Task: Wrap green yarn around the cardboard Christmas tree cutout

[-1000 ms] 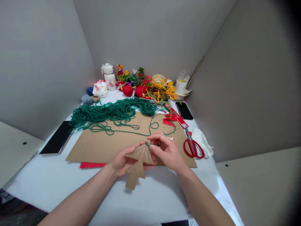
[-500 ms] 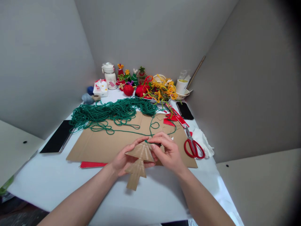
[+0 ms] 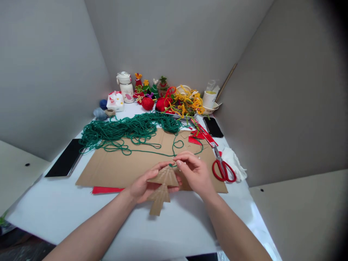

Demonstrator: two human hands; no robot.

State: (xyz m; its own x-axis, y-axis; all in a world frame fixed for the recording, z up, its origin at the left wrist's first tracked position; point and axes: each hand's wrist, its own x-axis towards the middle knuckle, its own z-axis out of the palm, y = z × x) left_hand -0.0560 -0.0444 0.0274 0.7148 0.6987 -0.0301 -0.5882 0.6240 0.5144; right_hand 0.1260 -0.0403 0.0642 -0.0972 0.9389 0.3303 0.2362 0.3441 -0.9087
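A tree-shaped cardboard cutout [image 3: 164, 176] with two tiers and a short trunk rests tilted in my left hand [image 3: 145, 185], whose fingers curl behind it. Green yarn [image 3: 170, 165] is wound around the cutout's tip. My right hand [image 3: 193, 172] pinches the green yarn just right of the tip, with thumb and forefinger close together. From there a strand runs back to a large loose heap of green yarn [image 3: 116, 128] lying over the flat cardboard sheet [image 3: 108, 170].
Red-handled scissors [image 3: 223, 170] and a crumpled white tissue [image 3: 236, 165] lie on the right. Two dark phones [image 3: 63, 159] flank the cardboard. Behind stand a white bottle [image 3: 126, 88], small decorated trees, a red yarn ball [image 3: 147, 103], yellow yarn [image 3: 190, 101] and a paper cup [image 3: 209, 99].
My right hand has shifted slightly up and away from the cutout's tip, drawing the yarn rightward. The cutout has tilted a little in my left hand, its trunk end moving up and right.
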